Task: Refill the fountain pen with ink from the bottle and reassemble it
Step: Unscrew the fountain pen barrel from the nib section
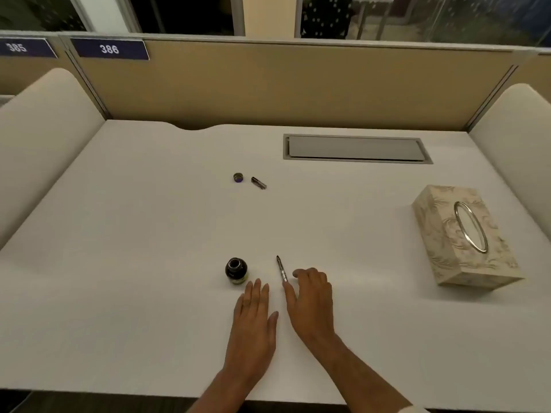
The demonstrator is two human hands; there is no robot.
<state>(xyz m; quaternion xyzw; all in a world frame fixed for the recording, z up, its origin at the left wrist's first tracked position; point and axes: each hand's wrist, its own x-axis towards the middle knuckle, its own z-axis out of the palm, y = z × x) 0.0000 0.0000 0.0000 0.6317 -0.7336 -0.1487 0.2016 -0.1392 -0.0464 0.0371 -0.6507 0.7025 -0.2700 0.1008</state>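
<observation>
On the white desk [149, 234] the uncapped ink bottle [236, 270] stands just beyond the flat left hand [253, 317], the slim pen section [281, 269] lies right of it, its near end by the loosely curled right hand [310, 302], while the bottle cap [238, 177] and pen barrel [258, 182] lie farther away and a tissue box [465, 236] sits at the right.

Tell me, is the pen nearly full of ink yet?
Done: the ink bottle is open, its cap set far back beside a short pen piece, so the pen is apart. In hand: nothing gripped; the right hand is beside the long pen part lying on the desk, the left hand rests flat. Left: reassembly; whether it's filled, I cannot tell.
</observation>
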